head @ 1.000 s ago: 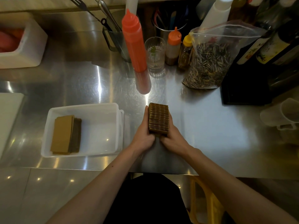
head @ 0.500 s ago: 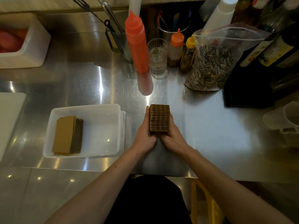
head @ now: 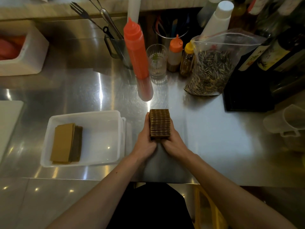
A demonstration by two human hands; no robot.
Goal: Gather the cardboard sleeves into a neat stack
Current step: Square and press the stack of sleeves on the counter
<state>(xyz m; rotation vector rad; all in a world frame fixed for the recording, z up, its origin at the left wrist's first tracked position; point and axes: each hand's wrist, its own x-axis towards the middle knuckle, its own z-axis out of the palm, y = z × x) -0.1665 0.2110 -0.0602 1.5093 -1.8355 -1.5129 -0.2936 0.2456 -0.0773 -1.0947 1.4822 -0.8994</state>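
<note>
Cardboard sleeves [head: 159, 125], packed on edge into a tight block, sit on the steel counter [head: 214, 138] between both hands. Left hand [head: 146, 139] presses flat against the block's left side, right hand [head: 175, 141] against its right, fingers straight, forearms reaching in from the near edge. More sleeves [head: 66, 143] lie flat in the white plastic tub [head: 99, 116] to the left. Labels on the dark bottles [head: 270, 57] at far right are too blurred to read
</note>
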